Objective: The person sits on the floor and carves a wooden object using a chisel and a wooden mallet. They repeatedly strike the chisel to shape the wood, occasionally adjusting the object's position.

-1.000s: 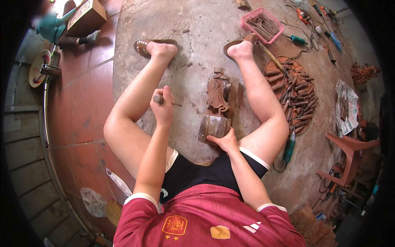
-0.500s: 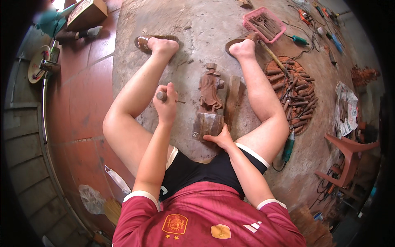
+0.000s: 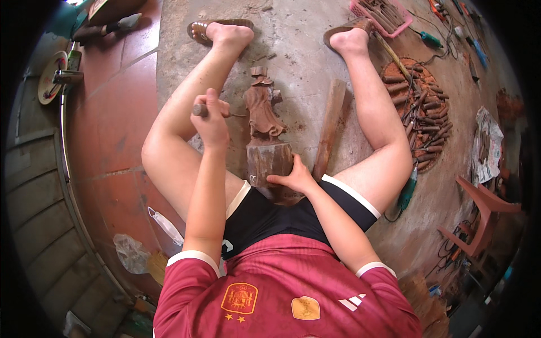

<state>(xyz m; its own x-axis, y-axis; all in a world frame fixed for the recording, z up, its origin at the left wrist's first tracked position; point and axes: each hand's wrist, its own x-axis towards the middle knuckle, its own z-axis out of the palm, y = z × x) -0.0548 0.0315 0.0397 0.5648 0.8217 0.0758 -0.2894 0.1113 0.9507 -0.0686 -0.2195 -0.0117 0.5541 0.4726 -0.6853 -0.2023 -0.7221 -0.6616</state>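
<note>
Change: carving point(image 3: 264, 110) was seen shifted a little and stood more upright against the earlier frame; left hand point(image 3: 209, 115) was kept by its side, right hand point(image 3: 294, 179) kept on the base.
Left hand: fingers were closed in a fist around a chisel handle point(image 3: 199, 110); the thin blade was pointed right toward the carving, tip at or just short of the figure, contact could not be told.
Right hand: fingers were spread narrow and pressed flat on the lower right of the block base point(image 3: 269, 162), thumb laid on its front.
Carving: brown wooden figure on a square block, set on the concrete floor point(image 3: 298, 50) between the spread legs, just ahead of the lap.
Plank: long wooden piece point(image 3: 330, 128) was laid just right of the carving, near the right wrist.
Blocking: left forearm was seen crossing the left thigh; block base partly hidden by the right hand.
Around: round tray of chisels point(image 3: 420, 110) beside the right leg; pink basket point(image 3: 384, 14) by the right foot; green-handled tool point(image 3: 407, 190) near the right thigh; red plastic chair point(image 3: 479, 217) far right; white plastic bag point(image 3: 129, 252) on the red tiles at left.
</note>
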